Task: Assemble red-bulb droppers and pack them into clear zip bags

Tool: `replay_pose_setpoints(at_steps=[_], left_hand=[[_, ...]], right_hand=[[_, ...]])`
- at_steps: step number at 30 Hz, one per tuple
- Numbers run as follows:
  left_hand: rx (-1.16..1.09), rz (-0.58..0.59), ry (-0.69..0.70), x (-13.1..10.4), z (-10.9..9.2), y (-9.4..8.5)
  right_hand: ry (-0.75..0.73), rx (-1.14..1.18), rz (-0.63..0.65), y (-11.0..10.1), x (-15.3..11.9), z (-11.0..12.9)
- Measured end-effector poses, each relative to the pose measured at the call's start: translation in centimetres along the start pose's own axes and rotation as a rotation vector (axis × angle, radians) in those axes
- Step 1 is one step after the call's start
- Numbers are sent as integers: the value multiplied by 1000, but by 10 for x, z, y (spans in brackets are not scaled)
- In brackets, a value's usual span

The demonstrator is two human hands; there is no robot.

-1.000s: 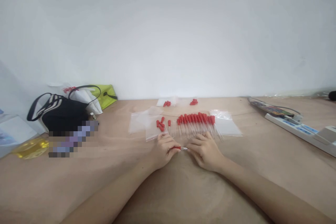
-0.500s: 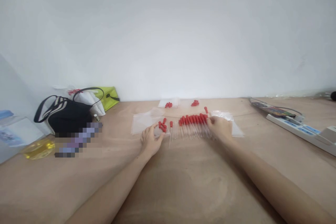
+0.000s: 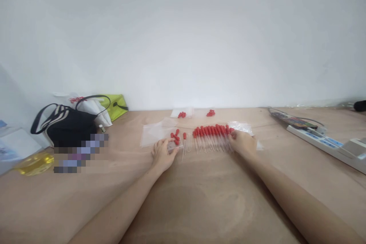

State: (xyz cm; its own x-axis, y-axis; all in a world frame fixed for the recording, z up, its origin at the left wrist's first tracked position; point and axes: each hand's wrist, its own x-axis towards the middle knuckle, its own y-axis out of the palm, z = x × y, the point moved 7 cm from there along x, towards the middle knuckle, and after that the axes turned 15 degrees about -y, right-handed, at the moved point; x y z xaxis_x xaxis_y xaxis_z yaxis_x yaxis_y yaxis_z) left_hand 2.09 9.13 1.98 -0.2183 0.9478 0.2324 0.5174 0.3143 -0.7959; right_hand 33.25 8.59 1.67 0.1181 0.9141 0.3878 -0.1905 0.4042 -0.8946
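Note:
My right hand is at the right end of a row of droppers with red rubber bulbs and clear thin tubes. Its thumb and fingers pinch a dropper by the red bulb; the tube is partly hidden by the fingers. My left hand rests on the table, thumb and fingers apart, touching the edge of a small clear bag. Several loose red bulbs lie by its fingertips. Between the hands lie one dropper with a red bulb and several bare clear tubes.
Behind are two small groups of red bulbs on clear bags. More flat plastic bags lie left, and a shiny one right. A black bag and yellow bottle stand left; a power strip and phone right.
My right hand has shifted slightly right along the row, and more red bulbs show beside it. The single red bulb that stood out behind the row no longer lies there. My left hand stays put.

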Motion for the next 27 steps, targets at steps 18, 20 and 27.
replay_pose_setpoints(at_steps=[18, 20, 27], left_hand=[[96, -51, 18, 0, -6, -4], [82, -50, 71, 5, -11, -4], [77, 54, 127, 27, -14, 11]], right_hand=[[-287, 129, 166, 22, -8, 148], [-237, 105, 211, 28, -1, 155], [-174, 89, 281, 38, 13, 173]])
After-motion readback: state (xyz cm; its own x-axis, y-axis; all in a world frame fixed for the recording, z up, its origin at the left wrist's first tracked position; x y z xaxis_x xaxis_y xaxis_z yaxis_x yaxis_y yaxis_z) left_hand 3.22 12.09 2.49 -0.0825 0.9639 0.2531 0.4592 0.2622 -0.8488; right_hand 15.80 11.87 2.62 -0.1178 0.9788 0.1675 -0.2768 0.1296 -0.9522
